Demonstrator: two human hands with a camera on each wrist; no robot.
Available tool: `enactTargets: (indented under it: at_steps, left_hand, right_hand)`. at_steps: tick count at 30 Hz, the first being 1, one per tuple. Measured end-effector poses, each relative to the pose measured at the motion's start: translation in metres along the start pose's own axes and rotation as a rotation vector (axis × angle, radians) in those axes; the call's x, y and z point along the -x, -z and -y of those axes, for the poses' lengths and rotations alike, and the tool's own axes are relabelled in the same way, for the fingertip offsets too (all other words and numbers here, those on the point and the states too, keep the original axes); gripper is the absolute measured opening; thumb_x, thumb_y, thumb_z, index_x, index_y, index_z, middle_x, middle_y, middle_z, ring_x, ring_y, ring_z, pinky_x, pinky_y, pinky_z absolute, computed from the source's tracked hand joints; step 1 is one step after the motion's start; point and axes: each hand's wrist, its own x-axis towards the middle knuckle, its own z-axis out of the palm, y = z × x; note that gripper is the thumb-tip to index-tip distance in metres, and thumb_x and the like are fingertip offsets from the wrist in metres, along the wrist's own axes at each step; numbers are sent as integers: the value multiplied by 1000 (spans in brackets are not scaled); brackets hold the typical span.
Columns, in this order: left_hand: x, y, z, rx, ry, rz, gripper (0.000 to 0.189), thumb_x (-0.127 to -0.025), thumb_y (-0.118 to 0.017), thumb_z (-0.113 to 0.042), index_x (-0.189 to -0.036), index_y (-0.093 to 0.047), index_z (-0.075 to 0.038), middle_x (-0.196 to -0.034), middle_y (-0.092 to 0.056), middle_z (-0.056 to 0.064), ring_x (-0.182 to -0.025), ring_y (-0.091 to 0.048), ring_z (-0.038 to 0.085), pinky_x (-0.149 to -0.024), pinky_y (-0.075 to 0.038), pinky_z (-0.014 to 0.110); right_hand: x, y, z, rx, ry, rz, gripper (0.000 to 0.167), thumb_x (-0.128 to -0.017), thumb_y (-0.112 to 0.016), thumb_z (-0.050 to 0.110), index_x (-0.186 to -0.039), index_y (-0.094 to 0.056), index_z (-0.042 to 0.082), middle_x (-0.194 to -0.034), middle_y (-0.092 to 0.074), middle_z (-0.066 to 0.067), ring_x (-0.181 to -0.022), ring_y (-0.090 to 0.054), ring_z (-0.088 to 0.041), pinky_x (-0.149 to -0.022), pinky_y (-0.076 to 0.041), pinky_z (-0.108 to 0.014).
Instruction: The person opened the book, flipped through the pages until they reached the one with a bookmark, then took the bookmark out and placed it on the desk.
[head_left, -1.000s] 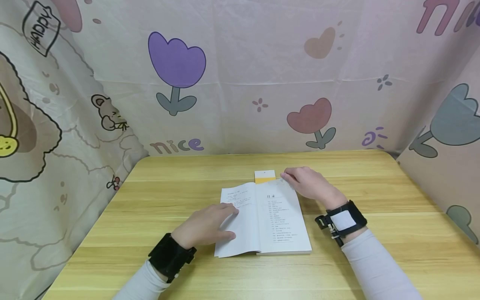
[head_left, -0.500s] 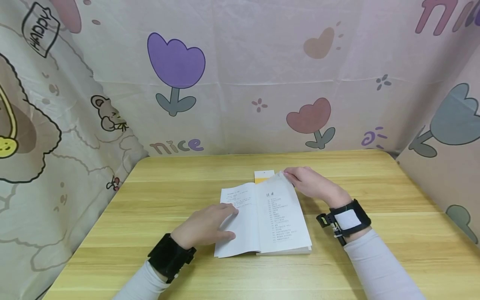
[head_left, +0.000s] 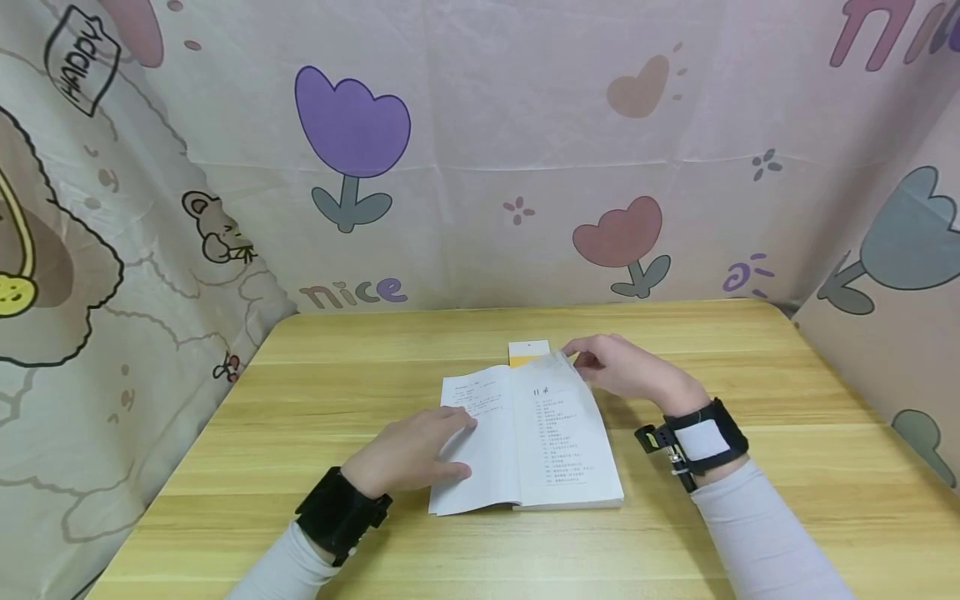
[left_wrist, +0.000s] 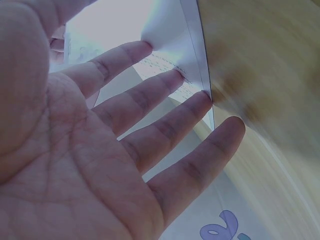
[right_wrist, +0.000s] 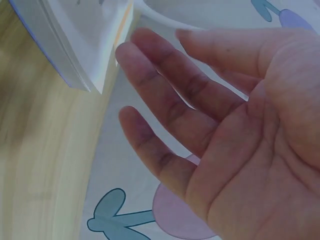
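A book [head_left: 564,437] lies open on the wooden table, its right page printed with a list under a large heading. My left hand [head_left: 412,448] rests on the left page, fingers spread and nearly straight; the left wrist view shows its fingertips along the page [left_wrist: 165,30]. At the upper right corner of the right page is my right hand [head_left: 628,368]. Its fingers [right_wrist: 170,97] are loosely bent and the thumb stands apart from them in the right wrist view, with the page corner [right_wrist: 97,75] just beyond the fingertips. That corner curves up slightly.
A white and yellow card [head_left: 529,352] sticks out past the book's top edge. The wooden table [head_left: 360,358] ends at a cloth backdrop [head_left: 480,108] printed with flowers, with more cloth at both sides. Both wrists wear black straps [head_left: 707,437].
My right hand raised the upper right corner of the right page, then the page sank back and the fingers came off it. My left hand has stayed put.
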Motion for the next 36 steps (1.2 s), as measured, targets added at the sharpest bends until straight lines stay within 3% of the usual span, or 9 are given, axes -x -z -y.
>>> enactTargets:
  at_steps: [11,17,29,36]
  left_hand:
    - [0,1,1,7,-6,3,61,-95,-83,-31,-147,-63,-8,-155,-60,19,-144,-57,40,-119,-48,59]
    - [0,1,2,12,-19,0,59,-94,-83,-30,-146,-63,-7,-154,-61,19,-144,-58,40,-119,-49,59]
    - [-1,3,3,0,-22,-2,59,-96,-82,-32,-146,-63,-9,-154,-61,17,-144,-58,38,-119,-49,58]
    - [-2,7,5,24,-2,-19,54,-96,-83,-31,-143,-66,-11,-152,-63,15,-142,-60,35,-118,-51,56]
  right_hand:
    - [3,4,6,-42,64,63,34,-101,-70,4,-135,-69,3,-108,-79,-7,-98,-73,-19,-90,-62,-38]
    - [3,2,13,-51,67,84,30,-99,-70,3,-129,-70,5,-107,-78,-7,-99,-73,-18,-91,-63,-38]
    - [3,-5,25,-38,96,108,37,-100,-74,8,-136,-68,4,-108,-79,-5,-102,-75,-17,-95,-63,-40]
    - [2,-13,31,-25,99,104,29,-99,-76,12,-127,-70,8,-107,-78,-3,-101,-74,-16,-96,-62,-38]
